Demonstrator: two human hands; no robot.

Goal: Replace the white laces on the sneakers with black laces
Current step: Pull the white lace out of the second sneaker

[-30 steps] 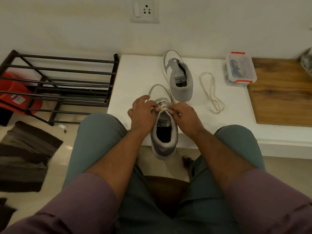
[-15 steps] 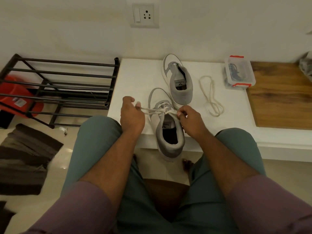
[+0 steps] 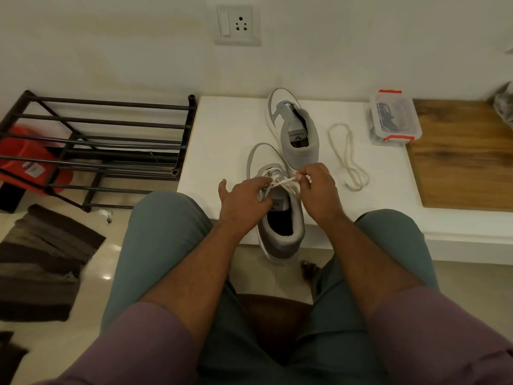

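The right hand (image 3: pixel 316 190) is pinching the white lace (image 3: pixel 280 182) of the near sneaker (image 3: pixel 277 207), with fingers curled around the strand. The left hand (image 3: pixel 241 201) is resting on the tongue area of the same sneaker, fingers bent over the lacing; I cannot tell if it is gripping a strand. This sneaker is lying at the front edge of the white desk (image 3: pixel 227 140), its heel hanging over the edge between the knees. The second sneaker (image 3: pixel 294 126), without lace, is standing just behind it. A loose white lace (image 3: pixel 348 157) is lying to the right of the sneakers, near a clear box (image 3: pixel 394 118) holding dark laces. Bare desk surface is lying open left of the sneakers. A black rack (image 3: pixel 97 145) is standing on the floor beside the desk's left edge.
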